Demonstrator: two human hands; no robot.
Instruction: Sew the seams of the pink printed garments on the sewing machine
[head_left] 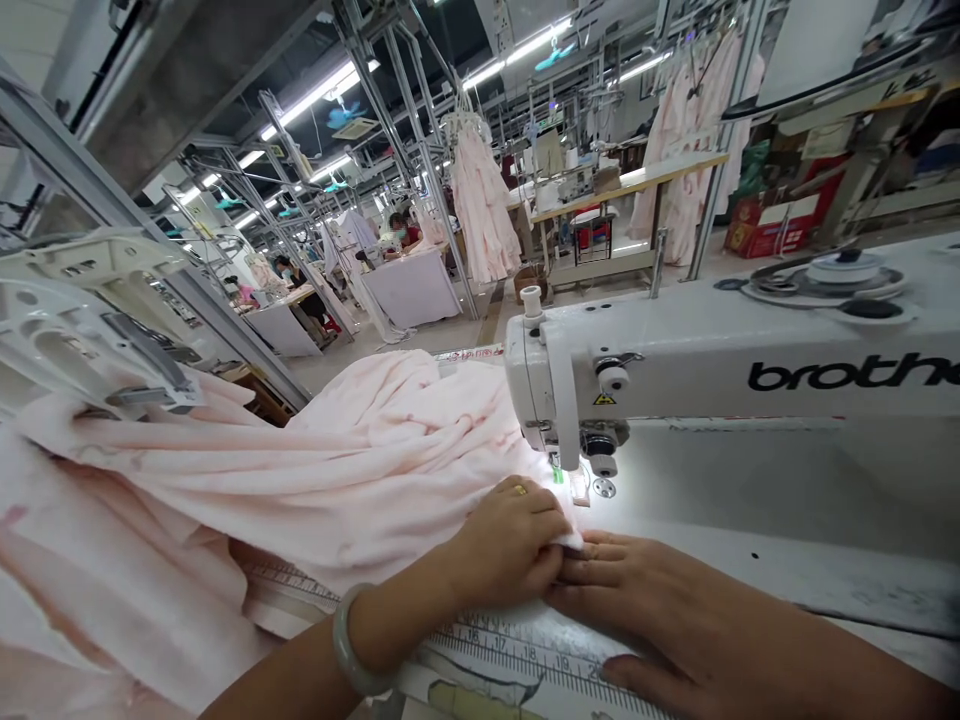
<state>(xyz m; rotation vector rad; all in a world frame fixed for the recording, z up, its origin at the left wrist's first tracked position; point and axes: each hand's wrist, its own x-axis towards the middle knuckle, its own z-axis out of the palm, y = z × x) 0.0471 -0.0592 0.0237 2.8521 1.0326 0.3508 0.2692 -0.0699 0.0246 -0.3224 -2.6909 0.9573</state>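
Pale pink fabric [420,440] lies bunched across the machine bed, with its edge beneath the needle area of a white sewing machine [675,360]. My left hand [517,530], with a ring and a bangle on the wrist, is closed on the fabric's edge just in front of the presser foot. Flat beside it, my right hand [637,585] has its fingers stretched out and its thumb apart. Its fingertips meet the left hand at the fabric's corner, where the exact contact is hidden. A measuring tape strip [525,652] runs along the front edge below both hands.
At the left, a white clamp-like hanger [112,320] holds up part of the fabric. A metal post [217,320] slants behind it. Pink garments [480,200] hang beyond the machine, and other people work at tables farther back. A red box [772,225] stands on the floor.
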